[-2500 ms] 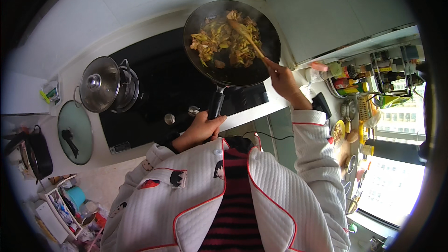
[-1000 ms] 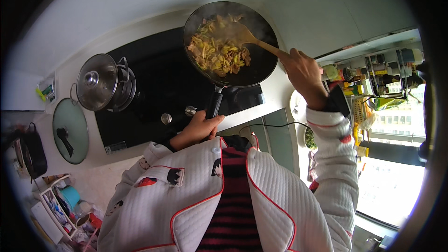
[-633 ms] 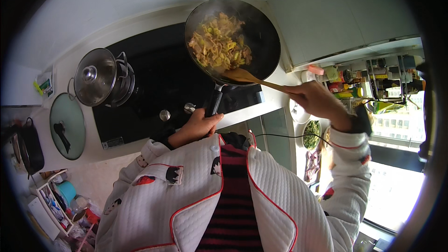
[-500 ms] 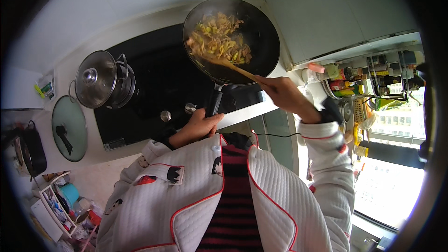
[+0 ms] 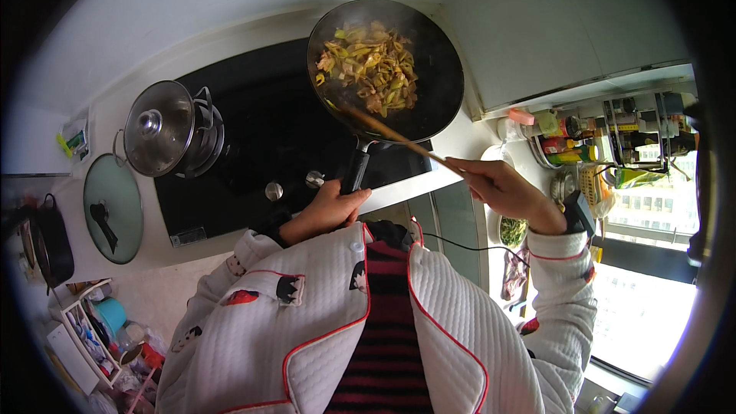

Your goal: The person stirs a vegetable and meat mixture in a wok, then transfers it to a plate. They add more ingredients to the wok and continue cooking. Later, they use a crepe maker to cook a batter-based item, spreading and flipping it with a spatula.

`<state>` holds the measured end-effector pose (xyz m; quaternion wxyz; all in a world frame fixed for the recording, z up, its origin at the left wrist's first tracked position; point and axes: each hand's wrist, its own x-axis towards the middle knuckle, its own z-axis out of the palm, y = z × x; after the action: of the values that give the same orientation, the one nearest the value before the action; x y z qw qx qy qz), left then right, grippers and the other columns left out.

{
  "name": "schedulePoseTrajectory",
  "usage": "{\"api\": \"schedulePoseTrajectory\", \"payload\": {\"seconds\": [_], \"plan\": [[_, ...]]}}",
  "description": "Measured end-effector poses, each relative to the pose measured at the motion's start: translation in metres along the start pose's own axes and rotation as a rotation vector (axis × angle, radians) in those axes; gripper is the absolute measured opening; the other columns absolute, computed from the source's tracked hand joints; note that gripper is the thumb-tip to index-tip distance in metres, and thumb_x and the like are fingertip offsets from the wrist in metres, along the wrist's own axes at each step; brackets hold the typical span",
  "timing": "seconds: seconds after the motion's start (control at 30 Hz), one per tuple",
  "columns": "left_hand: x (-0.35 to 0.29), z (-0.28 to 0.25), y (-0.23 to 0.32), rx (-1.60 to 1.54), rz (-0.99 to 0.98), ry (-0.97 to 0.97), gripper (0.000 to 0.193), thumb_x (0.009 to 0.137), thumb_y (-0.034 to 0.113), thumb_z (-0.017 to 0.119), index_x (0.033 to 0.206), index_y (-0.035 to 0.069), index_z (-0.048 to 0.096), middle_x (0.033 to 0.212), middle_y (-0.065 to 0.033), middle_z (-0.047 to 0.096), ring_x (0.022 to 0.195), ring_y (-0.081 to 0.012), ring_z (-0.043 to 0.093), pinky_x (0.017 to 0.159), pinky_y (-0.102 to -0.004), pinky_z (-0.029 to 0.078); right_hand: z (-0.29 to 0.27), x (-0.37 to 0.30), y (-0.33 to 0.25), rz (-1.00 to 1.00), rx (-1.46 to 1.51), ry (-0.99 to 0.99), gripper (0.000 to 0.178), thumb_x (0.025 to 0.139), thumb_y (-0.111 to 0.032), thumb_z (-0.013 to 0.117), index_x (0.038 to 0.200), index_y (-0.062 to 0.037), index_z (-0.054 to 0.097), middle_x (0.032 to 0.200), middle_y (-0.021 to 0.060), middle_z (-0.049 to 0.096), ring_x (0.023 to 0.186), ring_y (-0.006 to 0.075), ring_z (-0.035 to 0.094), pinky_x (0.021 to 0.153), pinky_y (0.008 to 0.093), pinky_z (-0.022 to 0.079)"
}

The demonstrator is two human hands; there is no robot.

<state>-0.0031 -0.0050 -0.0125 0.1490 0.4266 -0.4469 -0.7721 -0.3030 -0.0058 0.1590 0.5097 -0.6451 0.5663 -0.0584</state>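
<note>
A dark wok (image 5: 437,77) sits at the right end of the black stove (image 5: 257,146), steaming lightly. Its left half holds sliced meat and green-yellow vegetable pieces (image 5: 376,65). My left hand (image 5: 326,207) is closed round the wok's black handle (image 5: 355,169). My right hand (image 5: 502,188) grips the end of a wooden spatula (image 5: 406,142). The spatula slants across the wok's near rim, and its tip rests low inside, just below the food. I cannot make out the whole blade.
Left of the wok stands a steel pot (image 5: 165,126) with a glass lid. A large glass lid (image 5: 113,207) lies on the counter's left end. On the right are a plate of chopped greens (image 5: 512,230), a seasoning rack (image 5: 575,138) and a window. A cable hangs below my right wrist.
My right hand has drawn back right and down, bringing the spatula toward the near rim. The food has shifted right and bunched up. My left hand stays on the handle.
</note>
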Motion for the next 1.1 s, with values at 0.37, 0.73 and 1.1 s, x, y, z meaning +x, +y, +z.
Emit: {"api": "schedulePoseTrajectory", "payload": {"seconds": [0.37,0.73,1.1], "plan": [[-0.001,0.008,-0.001,-0.043,0.057,0.053,0.049,0.099,0.033,0.062,0.058,0.007,0.053,0.049,-0.0028,0.053,0.041,-0.0103,0.049,0.041,-0.0280,0.037,0.040,0.125,0.009,0.053,0.169,0.381,0.039,0.106,-0.022,0.052,0.144,-0.0171,0.056,0.064,-0.0065,0.045,0.051,0.0030,0.040,0.043,0.0217,0.037],[-0.002,0.002,0.000,-0.028,-0.007,0.008,0.031,0.100,0.028,0.062,0.078,0.006,0.058,0.055,0.0001,0.054,0.049,-0.0087,0.050,0.050,-0.0270,0.041,-0.099,-0.017,0.011,0.189,-0.442,0.014,0.030,0.101,-0.013,0.058,0.129,-0.0090,0.068,0.065,-0.0015,0.053,0.058,0.0043,0.044,0.053,0.0241,0.038],[-0.004,0.005,0.002,-0.081,-0.033,0.012,0.031,0.100,0.030,0.062,0.079,0.006,0.059,0.056,-0.0004,0.054,0.046,-0.0095,0.050,0.047,-0.0268,0.041,0.011,0.099,0.032,-0.058,-0.542,0.447,0.032,0.099,-0.021,0.056,0.129,-0.0126,0.066,0.082,0.0253,0.066,0.072,0.0434,0.064,0.065,0.0459,0.051]]}}
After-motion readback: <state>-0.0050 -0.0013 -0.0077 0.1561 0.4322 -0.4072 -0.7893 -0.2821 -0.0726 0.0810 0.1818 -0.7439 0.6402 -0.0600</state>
